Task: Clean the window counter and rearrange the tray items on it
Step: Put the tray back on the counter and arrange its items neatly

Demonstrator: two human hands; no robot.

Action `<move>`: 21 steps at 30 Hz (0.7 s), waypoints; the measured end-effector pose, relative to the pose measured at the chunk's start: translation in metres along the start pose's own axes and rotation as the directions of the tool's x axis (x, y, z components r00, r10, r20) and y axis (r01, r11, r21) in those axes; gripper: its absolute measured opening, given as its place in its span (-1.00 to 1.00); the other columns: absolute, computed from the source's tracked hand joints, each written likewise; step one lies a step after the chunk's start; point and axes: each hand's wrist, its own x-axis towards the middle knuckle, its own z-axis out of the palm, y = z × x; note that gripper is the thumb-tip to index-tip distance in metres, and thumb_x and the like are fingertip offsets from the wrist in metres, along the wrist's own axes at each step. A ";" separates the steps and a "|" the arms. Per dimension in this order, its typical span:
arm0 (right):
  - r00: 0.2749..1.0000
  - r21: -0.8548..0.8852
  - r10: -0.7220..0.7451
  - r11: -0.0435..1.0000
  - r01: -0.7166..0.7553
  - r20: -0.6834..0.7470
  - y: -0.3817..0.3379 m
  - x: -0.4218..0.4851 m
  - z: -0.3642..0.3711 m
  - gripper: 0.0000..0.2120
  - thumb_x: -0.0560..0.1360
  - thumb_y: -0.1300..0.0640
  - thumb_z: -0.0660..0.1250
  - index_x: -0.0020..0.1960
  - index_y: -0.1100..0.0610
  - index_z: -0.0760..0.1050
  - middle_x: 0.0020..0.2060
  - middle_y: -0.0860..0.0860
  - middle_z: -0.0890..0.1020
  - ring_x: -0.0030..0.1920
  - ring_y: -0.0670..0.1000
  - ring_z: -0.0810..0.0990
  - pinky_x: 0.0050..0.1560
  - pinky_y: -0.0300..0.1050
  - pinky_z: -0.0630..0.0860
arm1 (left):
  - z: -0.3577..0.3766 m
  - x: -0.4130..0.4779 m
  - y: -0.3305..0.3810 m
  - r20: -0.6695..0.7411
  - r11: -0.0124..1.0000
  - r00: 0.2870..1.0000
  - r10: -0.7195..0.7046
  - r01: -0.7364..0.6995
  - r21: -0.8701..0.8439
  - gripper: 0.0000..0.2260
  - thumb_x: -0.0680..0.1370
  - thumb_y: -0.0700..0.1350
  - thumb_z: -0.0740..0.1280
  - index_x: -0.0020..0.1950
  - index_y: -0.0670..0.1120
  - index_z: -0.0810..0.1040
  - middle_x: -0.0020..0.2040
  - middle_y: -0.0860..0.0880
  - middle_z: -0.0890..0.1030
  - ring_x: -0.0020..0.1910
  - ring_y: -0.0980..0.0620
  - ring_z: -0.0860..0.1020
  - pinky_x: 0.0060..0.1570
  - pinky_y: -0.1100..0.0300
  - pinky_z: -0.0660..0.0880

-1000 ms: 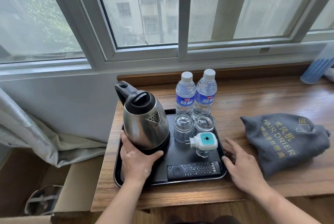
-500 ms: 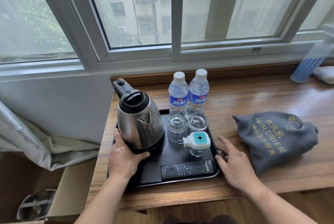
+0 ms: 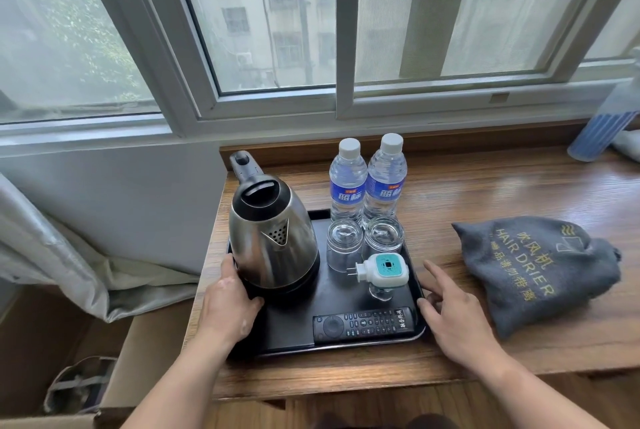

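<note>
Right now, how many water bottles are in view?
2. The left water bottle stands behind the left glass; the right water bottle beside it, behind the right glass. None seems hidden.
</note>
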 end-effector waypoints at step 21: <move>1.000 0.100 -0.002 0.995 0.000 0.019 0.009 0.004 0.007 -0.40 0.51 0.31 0.40 0.49 0.01 0.38 0.13 -0.32 0.56 0.08 -0.41 0.56 0.30 -0.31 0.41 | -0.012 0.004 -0.005 0.070 0.995 0.996 0.052 -0.046 -0.089 -0.25 0.27 -0.03 0.59 0.36 0.10 0.30 0.16 0.03 0.70 0.05 -0.20 0.65 0.00 -0.03 0.55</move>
